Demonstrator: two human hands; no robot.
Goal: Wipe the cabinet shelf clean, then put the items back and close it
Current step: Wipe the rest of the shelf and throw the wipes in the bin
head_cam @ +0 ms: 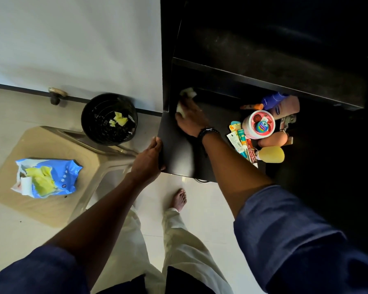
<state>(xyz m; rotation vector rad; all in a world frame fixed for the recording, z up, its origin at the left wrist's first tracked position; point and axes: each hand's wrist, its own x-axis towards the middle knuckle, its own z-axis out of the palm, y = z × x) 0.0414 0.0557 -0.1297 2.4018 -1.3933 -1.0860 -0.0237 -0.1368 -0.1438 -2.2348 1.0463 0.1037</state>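
A black cabinet shelf [179, 153] stands open before me, under an upper shelf [263, 79]. My right hand [191, 117] presses a pale wipe [188, 93] flat onto the left rear of the lower shelf. My left hand [149, 160] grips the shelf's front left edge. Toiletries are bunched on the right of the shelf: a pink-lidded jar [258, 124], a blue lotion bottle [273, 100], a yellow bottle [271, 154], tubes and combs [240, 141].
A black bin [108, 118] with yellow scraps stands on the floor left of the cabinet. A beige plastic stool [51, 177] carries a blue wipes pack [47, 177] with yellow cloths. My bare foot [180, 199] is on the tiled floor below the shelf.
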